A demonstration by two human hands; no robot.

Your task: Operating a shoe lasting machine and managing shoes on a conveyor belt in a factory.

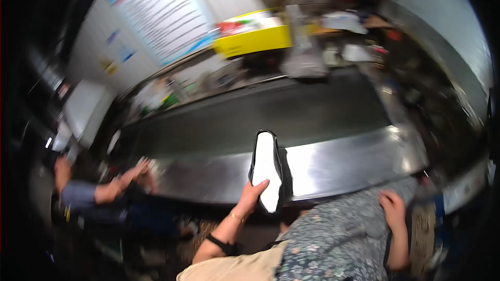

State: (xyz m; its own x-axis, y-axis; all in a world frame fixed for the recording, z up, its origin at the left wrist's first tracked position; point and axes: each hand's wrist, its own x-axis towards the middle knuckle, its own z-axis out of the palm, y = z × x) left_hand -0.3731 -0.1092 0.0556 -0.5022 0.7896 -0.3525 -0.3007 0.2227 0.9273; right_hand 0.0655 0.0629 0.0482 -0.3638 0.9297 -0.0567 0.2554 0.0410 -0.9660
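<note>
My left hand [252,195] holds a dark, narrow, shoe-shaped piece [266,164], which looks like a black shoe upper with a flat white underside facing up. My thumb presses on the white face near its lower end, and the fingers are hidden beneath. It is held over the front edge of the shiny metal ledge [333,164]. My right hand [394,209] is low at the right, by the flowered garment [333,234], its fingers loosely bent and nothing visible in them.
Behind the metal ledge runs a dark conveyor belt [312,109]. A yellow box [253,40] of mixed items stands beyond it, beside a clear plastic bag [304,62]. Another person's hand [138,170] reaches to the ledge at left. A poster [161,15] hangs behind.
</note>
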